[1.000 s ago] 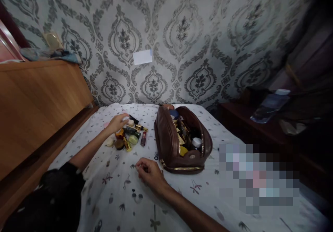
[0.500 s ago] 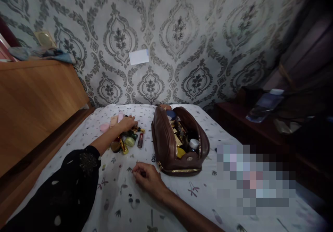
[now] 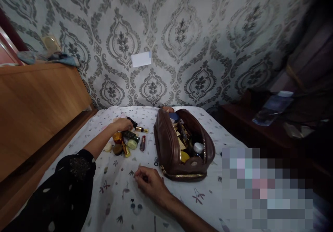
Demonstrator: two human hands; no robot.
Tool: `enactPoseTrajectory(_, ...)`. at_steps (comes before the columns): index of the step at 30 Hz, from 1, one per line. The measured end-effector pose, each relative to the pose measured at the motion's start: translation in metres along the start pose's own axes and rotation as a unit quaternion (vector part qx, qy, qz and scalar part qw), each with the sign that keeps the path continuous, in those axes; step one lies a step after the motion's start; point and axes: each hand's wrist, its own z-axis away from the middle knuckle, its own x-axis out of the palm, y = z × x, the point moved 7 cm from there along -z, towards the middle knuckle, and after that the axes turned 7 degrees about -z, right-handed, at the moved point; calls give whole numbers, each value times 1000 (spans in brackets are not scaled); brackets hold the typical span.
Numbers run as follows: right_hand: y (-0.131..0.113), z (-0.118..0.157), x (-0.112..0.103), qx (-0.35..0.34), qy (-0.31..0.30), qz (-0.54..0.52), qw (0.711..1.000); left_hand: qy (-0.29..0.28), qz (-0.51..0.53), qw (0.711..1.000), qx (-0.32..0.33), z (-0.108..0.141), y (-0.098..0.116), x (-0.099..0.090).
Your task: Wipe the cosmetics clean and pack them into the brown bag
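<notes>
My left hand (image 3: 123, 125) reaches into a pile of small cosmetics on the patterned bed sheet. Its fingers are bent round a black tube (image 3: 132, 122); part of the tube is hidden behind them. About it lie a gold-and-black tube (image 3: 142, 129), a lipstick-like tube (image 3: 143, 143), a green-lidded jar (image 3: 132, 144), a gold bottle (image 3: 126, 149) and a dark round jar (image 3: 117, 149). My right hand (image 3: 150, 180) rests on the sheet with loosely curled fingers, nothing visible in them. Beyond it stands a brown cosmetic bag (image 3: 166, 145), unzipped, with jars and boxes inside.
Patterned wallpaper (image 3: 182, 34) rises behind the bed sheet (image 3: 179, 204). To the left is a wooden panel (image 3: 39, 100) with a cloth (image 3: 52, 58) on top. A clear bottle (image 3: 273, 108) lies on a dark red surface at right. A blurred-out patch covers the lower right.
My left hand has drawn back to the left, its fingers more bent, and more of the black tube shows. My right hand stays in place. The whole view has shifted slightly.
</notes>
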Motion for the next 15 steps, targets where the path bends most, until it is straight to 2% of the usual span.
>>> enactPoseTrajectory(10,5,-3,0,-22,7,-3,1000,-114,-36,993,-6,-28,28,6)
enactPoseTrajectory(13,5,-2,0,-17,4,-7,1000,-112,-49,993,-3,-32,35,8)
enactPoseTrajectory(15,4,-1,-1,-15,5,-4,1000,-88,-48,995,5,-30,38,5)
